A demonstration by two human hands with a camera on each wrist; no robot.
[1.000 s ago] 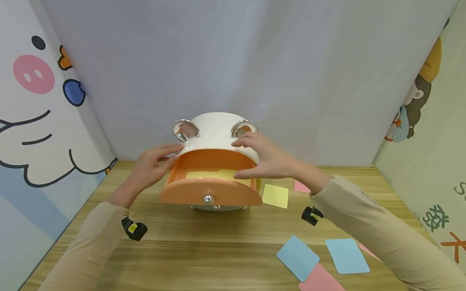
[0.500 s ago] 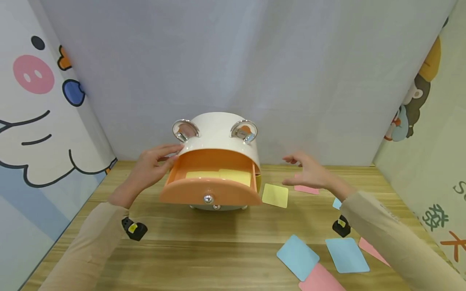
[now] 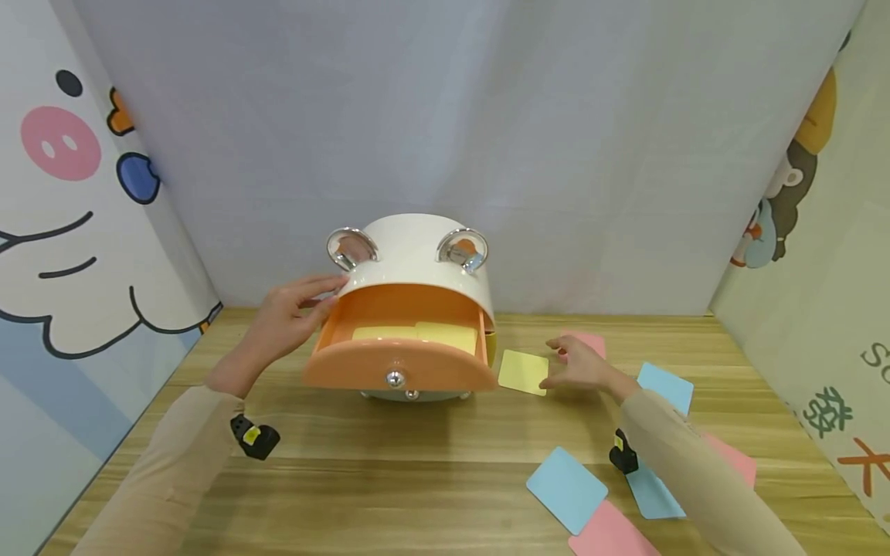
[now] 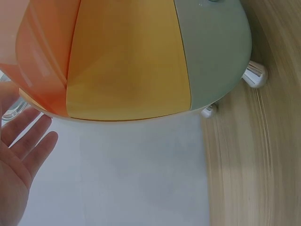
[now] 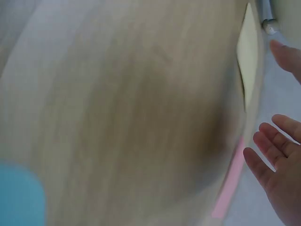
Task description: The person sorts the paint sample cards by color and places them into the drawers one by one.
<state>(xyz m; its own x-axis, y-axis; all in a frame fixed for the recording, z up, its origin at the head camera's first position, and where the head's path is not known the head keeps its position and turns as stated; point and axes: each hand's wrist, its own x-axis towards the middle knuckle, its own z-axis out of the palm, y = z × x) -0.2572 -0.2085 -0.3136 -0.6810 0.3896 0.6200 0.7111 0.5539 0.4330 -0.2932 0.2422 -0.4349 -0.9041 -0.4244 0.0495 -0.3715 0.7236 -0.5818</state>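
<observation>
A small white storage box (image 3: 410,243) with silver ear-shaped trims has its orange top drawer (image 3: 354,368) pulled out. Yellow cards (image 3: 448,336) lie inside that drawer. My left hand (image 3: 285,320) rests its fingertips on the box's left side, and the left wrist view shows these fingers (image 4: 40,148) extended at the shell's edge. To the right, my right hand (image 3: 580,367) hovers over the table with thumb and fingers spread, holding nothing. Its thumb tip is beside a yellow card (image 3: 523,373); a pink card (image 3: 589,342) lies partly behind the hand.
Blue cards (image 3: 566,490) (image 3: 667,386) and pink cards (image 3: 612,533) lie scattered over the right side of the wooden table (image 3: 348,494). Another blue card is partly hidden under my right sleeve. A pale curtain (image 3: 591,154) hangs behind the box.
My right hand has left the drawer, swung out to the right, then lowered toward the yellow card on the table. The left hand has stayed at the box.
</observation>
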